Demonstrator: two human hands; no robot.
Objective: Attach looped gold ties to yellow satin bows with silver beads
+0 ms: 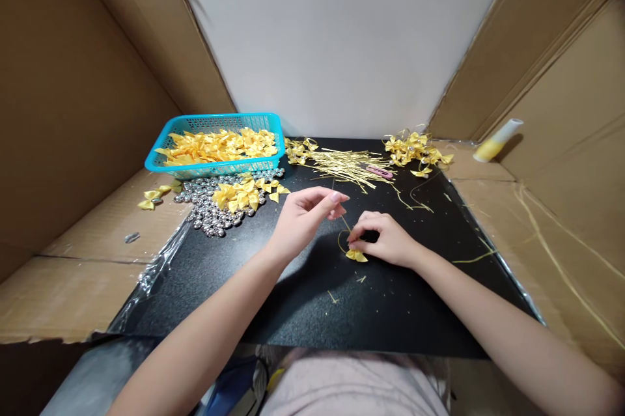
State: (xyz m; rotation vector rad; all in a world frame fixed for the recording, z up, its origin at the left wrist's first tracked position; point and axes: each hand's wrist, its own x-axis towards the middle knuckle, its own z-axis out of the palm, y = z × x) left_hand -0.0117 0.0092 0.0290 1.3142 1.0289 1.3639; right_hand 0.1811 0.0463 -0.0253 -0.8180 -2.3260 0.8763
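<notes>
A small yellow ribbon bow (357, 256) is pinched in the fingers of my right hand (383, 239), just above the black tabletop. A thin gold twist tie (346, 223) runs from the bow up to my left hand (310, 213), whose thumb and fingertips are closed on it. Part of the tie curves out as a loop on the bow's left side. Beyond my hands lies a loose heap of gold twist ties (346, 165), with pink-handled scissors or a similar pink tool (379, 172) at its right edge.
At the back left a blue basket (215, 118) holds many yellow bows. Silver beads (209, 214) and loose bows (237, 196) lie before it. Tied bows (413, 148) are piled at the back right, near a yellow-white tube (498, 140). Cardboard walls (571, 90) flank the table.
</notes>
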